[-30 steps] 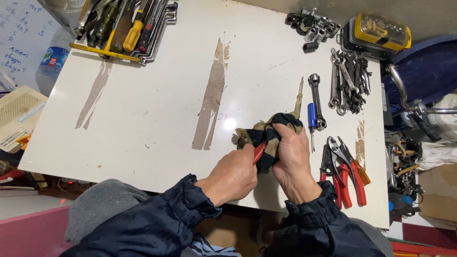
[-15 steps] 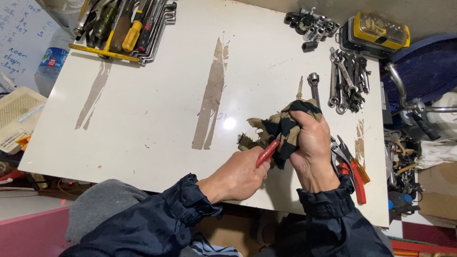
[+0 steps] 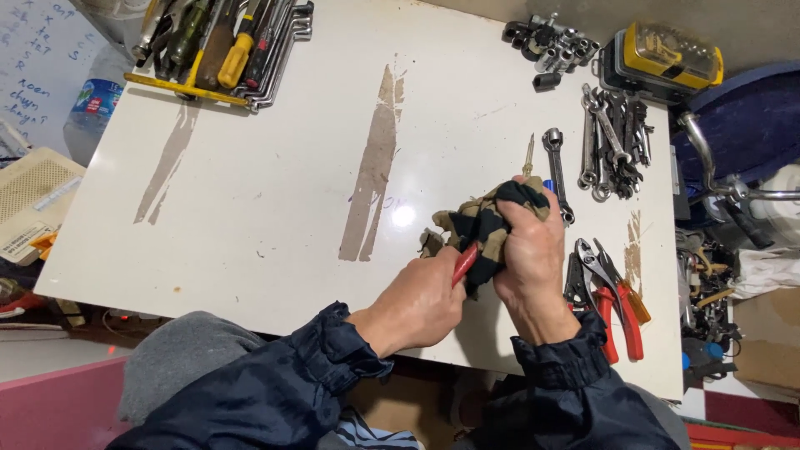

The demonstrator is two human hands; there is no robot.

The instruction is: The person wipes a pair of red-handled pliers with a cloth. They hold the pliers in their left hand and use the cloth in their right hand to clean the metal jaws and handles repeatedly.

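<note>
My left hand [image 3: 421, 304] grips the red handle [image 3: 463, 263] of a small tool near the front edge of the white table [image 3: 275, 167]. The tool's working end is buried in a crumpled tan and black rag [image 3: 477, 227]. My right hand [image 3: 529, 250] is closed around that rag, pressing it over the tool. Both arms wear dark jacket sleeves.
Red-handled pliers [image 3: 612, 300] lie right of my right hand. A screwdriver [image 3: 527, 155], a ratchet wrench [image 3: 555, 167], several spanners [image 3: 612, 142] and sockets [image 3: 546, 42] sit beyond. A yellow case [image 3: 667, 54] is far right. More tools [image 3: 221, 46] lie far left, beside a water bottle [image 3: 92, 104].
My right hand with the rag slid away along the tool, then came back toward my left hand. The left hand kept its hold on the red handle.
</note>
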